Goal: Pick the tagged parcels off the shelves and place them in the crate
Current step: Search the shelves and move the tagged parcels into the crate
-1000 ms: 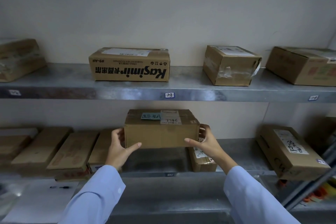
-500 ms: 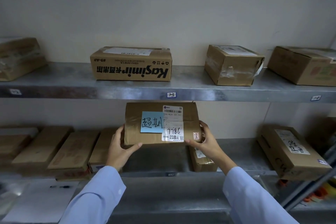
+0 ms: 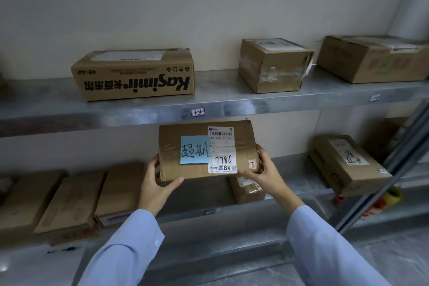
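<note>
Parcel (image 3: pixel 206 150) with blue tag (image 3: pixel 193 150) is lifted, below and right of the Kasimir box (image 3: pixel 133 74), label face tipped toward the camera. Left hand (image 3: pixel 155 187) grips its left end, thumb at the bottom edge; right hand (image 3: pixel 267 174) grips the right end. Crate not in view. Judgement: draw it straight out, both grips firm; mind the small box (image 3: pixel 247 189) behind the right hand
</note>
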Motion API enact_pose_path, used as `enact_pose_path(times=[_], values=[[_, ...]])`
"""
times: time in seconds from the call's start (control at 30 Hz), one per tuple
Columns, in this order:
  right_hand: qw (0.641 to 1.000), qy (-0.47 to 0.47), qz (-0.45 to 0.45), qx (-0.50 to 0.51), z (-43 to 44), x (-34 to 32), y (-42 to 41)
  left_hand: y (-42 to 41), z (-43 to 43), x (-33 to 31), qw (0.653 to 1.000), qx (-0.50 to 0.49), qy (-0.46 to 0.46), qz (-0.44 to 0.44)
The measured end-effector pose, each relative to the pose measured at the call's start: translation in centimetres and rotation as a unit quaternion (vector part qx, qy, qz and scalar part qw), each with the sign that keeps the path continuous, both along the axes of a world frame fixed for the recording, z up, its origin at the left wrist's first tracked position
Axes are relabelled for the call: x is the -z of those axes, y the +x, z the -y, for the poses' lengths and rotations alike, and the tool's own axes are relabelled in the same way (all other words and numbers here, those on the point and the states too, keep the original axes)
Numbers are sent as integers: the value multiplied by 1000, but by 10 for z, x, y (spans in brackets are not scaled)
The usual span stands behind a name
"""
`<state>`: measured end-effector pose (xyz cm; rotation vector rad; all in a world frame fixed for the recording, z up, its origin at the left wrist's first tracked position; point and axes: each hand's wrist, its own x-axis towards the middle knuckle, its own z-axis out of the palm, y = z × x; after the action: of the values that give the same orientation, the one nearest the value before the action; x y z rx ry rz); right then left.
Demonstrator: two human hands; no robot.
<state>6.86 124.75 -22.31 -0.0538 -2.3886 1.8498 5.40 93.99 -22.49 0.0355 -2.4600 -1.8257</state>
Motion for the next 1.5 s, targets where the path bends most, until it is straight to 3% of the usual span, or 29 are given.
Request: enact_pose_path(times=[0.27,0.57,0.77,1.17,1.5], values=[[989,-40,-7,141,-66,9,88,-4,-90,4,989,147,3,1],[937,-32,0,349,-145,15,258,61,-233,17,928,368,51,1],[880,-42,4,474,-178,27,420,171,-328,30,868,493,48,25],[761,-50,39,645,-176,55,767,487,-439,63,757,649,46,55],[652,-95,81,748,-147,94,948,662,-500,94,650,753,-19,97]])
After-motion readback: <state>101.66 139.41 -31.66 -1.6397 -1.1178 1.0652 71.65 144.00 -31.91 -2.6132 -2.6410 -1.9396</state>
